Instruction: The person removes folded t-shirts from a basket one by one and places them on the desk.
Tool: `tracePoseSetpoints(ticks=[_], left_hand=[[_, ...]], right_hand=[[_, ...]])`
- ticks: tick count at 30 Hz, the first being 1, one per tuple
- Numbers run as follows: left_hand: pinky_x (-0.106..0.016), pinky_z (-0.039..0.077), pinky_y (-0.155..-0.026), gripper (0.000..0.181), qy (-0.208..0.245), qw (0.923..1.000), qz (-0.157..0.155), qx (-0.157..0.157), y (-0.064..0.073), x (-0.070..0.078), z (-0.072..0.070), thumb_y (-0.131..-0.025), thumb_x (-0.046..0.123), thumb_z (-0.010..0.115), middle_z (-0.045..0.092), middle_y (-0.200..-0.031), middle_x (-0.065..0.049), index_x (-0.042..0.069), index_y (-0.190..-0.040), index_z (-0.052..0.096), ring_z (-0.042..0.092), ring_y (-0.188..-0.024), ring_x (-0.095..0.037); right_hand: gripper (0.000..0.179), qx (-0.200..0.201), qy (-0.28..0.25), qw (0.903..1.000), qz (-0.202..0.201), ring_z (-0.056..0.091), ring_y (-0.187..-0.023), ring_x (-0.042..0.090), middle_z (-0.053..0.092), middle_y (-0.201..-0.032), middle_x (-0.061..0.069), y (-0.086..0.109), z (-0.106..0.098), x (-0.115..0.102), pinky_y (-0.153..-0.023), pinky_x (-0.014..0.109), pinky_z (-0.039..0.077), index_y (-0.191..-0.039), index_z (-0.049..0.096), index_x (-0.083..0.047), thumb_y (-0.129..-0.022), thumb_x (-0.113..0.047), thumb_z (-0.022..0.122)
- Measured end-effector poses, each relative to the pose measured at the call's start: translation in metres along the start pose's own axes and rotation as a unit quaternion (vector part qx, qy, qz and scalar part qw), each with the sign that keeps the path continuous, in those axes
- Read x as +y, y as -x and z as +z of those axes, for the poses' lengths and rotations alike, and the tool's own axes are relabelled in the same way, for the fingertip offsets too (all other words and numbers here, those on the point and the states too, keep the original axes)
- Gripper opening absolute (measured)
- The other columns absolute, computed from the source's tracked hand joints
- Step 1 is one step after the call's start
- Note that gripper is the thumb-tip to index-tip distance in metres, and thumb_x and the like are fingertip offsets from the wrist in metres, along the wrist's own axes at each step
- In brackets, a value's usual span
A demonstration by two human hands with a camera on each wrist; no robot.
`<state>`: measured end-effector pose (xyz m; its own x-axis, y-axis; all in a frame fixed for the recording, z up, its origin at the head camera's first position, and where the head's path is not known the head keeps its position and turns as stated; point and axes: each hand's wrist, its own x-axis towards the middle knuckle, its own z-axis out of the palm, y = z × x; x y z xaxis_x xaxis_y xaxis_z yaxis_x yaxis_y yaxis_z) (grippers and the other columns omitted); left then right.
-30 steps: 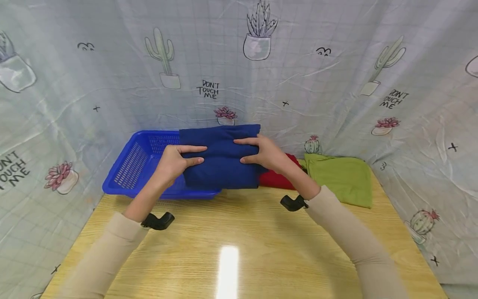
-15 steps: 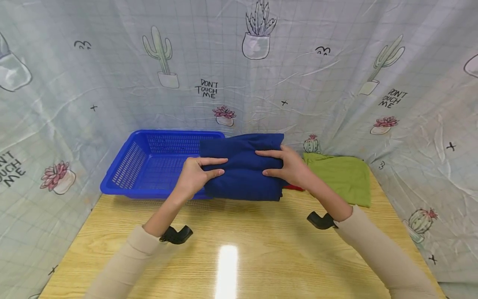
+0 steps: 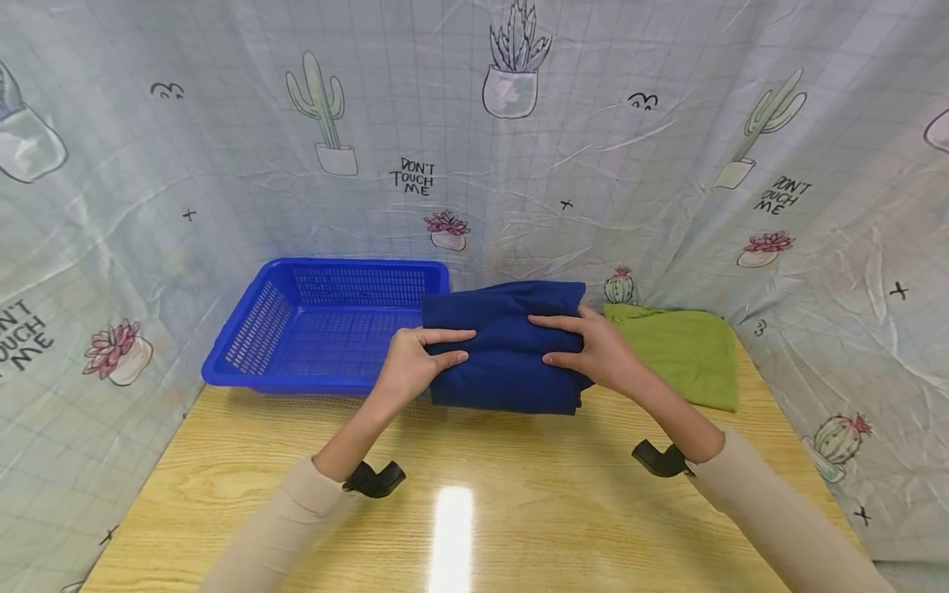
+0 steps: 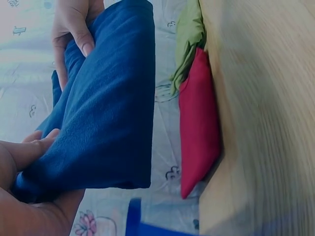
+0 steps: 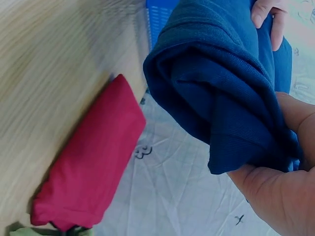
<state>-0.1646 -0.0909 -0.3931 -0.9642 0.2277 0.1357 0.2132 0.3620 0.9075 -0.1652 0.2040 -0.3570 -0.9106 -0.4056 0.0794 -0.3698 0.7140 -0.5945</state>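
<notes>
Above the table, both hands hold a folded dark blue cloth (image 3: 504,379), perhaps a garment, by its two sides. My left hand (image 3: 406,366) grips the left end, its thumb and a finger on the near face. At the other end, my right hand (image 3: 606,352) grips likewise. In the right wrist view, the blue cloth (image 5: 216,88) shows layered folds at its open end. A folded red cloth (image 4: 199,123) lies on the table, hidden behind the blue one in the head view. Next to it lies a folded green cloth (image 3: 685,354).
A blue plastic basket (image 3: 326,387) with slotted walls stands on the table at the left, just beside the held cloth. A printed curtain (image 3: 563,148) hangs behind and on both sides of the wooden table (image 3: 356,535).
Both hands have carried the blue cloth rightward and nearer, from in front of the basket to in front of the red cloth, which is now covered from the head view. The grips look unchanged.
</notes>
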Motion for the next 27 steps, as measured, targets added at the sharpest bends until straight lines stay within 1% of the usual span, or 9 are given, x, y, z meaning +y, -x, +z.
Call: tracePoseSetpoints(ticks=[1, 3, 8, 10, 15, 18, 23, 25, 27], left_hand=[[-0.029, 0.022, -0.043, 0.030, 0.000, 1.0000, 0.001, 0.002, 0.000, -0.001, 0.003, -0.087, 0.016, 0.082, 0.045, -0.051, -0.001, 0.028, -0.114, 0.080, 0.019, -0.040, -0.009], [-0.030, 0.044, -0.054, 0.030, -0.004, 1.0000, 0.005, 0.007, -0.002, -0.001, 0.009, -0.086, 0.015, 0.082, 0.058, -0.057, 0.003, 0.029, -0.113, 0.081, 0.025, -0.038, -0.011], [-0.032, 0.044, -0.056, 0.030, 0.011, 0.9998, 0.017, 0.005, -0.008, -0.004, 0.028, -0.087, 0.012, 0.082, 0.060, -0.058, -0.003, 0.027, -0.113, 0.081, 0.023, -0.036, -0.012], [-0.031, 0.024, -0.044, 0.030, 0.024, 0.9995, 0.019, 0.002, -0.012, -0.006, 0.036, -0.087, 0.010, 0.081, 0.050, -0.052, -0.008, 0.026, -0.113, 0.081, 0.018, -0.038, -0.012], [-0.024, 0.021, -0.042, 0.030, 0.031, 0.9990, 0.031, -0.006, -0.024, -0.008, 0.057, -0.086, 0.007, 0.081, 0.075, -0.084, -0.006, 0.021, -0.113, 0.081, 0.015, -0.041, -0.011], [-0.025, 0.022, -0.044, 0.030, 0.018, 0.9992, 0.035, -0.009, -0.031, -0.012, 0.068, -0.086, 0.006, 0.081, 0.076, -0.111, -0.006, 0.019, -0.112, 0.082, 0.018, -0.044, -0.009], [-0.024, 0.021, -0.044, 0.029, -0.009, 0.9998, 0.017, -0.003, -0.036, -0.022, 0.081, -0.084, 0.007, 0.083, 0.075, -0.117, -0.007, 0.020, -0.110, 0.082, 0.020, -0.045, -0.009], [-0.024, 0.022, -0.045, 0.028, -0.010, 0.9999, 0.003, -0.003, -0.037, -0.025, 0.087, -0.084, 0.008, 0.083, 0.075, -0.116, -0.007, 0.020, -0.110, 0.082, 0.027, -0.048, -0.011], [-0.024, 0.031, -0.050, 0.029, -0.006, 0.9999, -0.012, -0.003, -0.035, -0.029, 0.093, -0.084, 0.007, 0.083, 0.075, -0.116, -0.006, 0.021, -0.109, 0.083, 0.049, -0.060, -0.011]], right_hand=[[0.060, 0.000, -0.003, 1.0000, 0.002, 0.035, -0.141, 0.053, 0.032, -0.156, 0.034, 0.001, 0.000, 0.002, -0.102, 0.064, 0.044, -0.146, 0.059, -0.018, -0.089, -0.014, 0.080], [0.060, 0.000, -0.008, 0.9999, 0.007, 0.028, -0.144, 0.055, 0.033, -0.156, 0.034, 0.003, 0.000, 0.007, -0.103, 0.065, 0.042, -0.146, 0.059, -0.017, -0.090, -0.013, 0.079], [0.059, 0.005, -0.012, 0.9995, 0.027, 0.018, -0.146, 0.058, 0.037, -0.154, 0.033, 0.011, -0.001, 0.022, -0.106, 0.069, 0.037, -0.146, 0.058, -0.016, -0.091, -0.012, 0.078], [0.059, 0.008, -0.011, 0.9993, 0.035, 0.017, -0.145, 0.059, 0.037, -0.153, 0.034, 0.014, -0.001, 0.027, -0.106, 0.070, 0.035, -0.146, 0.058, -0.015, -0.091, -0.013, 0.078], [0.059, 0.013, -0.014, 0.9978, 0.063, 0.017, -0.144, 0.061, 0.028, -0.157, 0.037, 0.022, -0.003, 0.042, -0.105, 0.072, 0.034, -0.147, 0.057, -0.014, -0.092, -0.012, 0.077], [0.060, 0.010, -0.005, 0.9971, 0.075, 0.021, -0.143, 0.061, 0.026, -0.157, 0.038, 0.025, -0.001, 0.051, -0.106, 0.072, 0.034, -0.148, 0.057, -0.014, -0.092, -0.013, 0.077], [0.060, 0.004, 0.000, 0.9961, 0.088, 0.024, -0.141, 0.062, 0.026, -0.156, 0.040, 0.030, 0.007, 0.062, -0.105, 0.072, 0.035, -0.148, 0.056, -0.015, -0.092, -0.019, 0.077], [0.060, 0.005, -0.005, 0.9961, 0.088, 0.028, -0.139, 0.061, 0.029, -0.155, 0.039, 0.033, 0.011, 0.067, -0.103, 0.071, 0.037, -0.148, 0.056, -0.015, -0.093, -0.020, 0.077], [0.059, 0.005, -0.008, 0.9962, 0.086, 0.033, -0.138, 0.059, 0.034, -0.153, 0.038, 0.035, 0.016, 0.073, -0.102, 0.070, 0.039, -0.148, 0.056, -0.015, -0.093, -0.021, 0.077]])
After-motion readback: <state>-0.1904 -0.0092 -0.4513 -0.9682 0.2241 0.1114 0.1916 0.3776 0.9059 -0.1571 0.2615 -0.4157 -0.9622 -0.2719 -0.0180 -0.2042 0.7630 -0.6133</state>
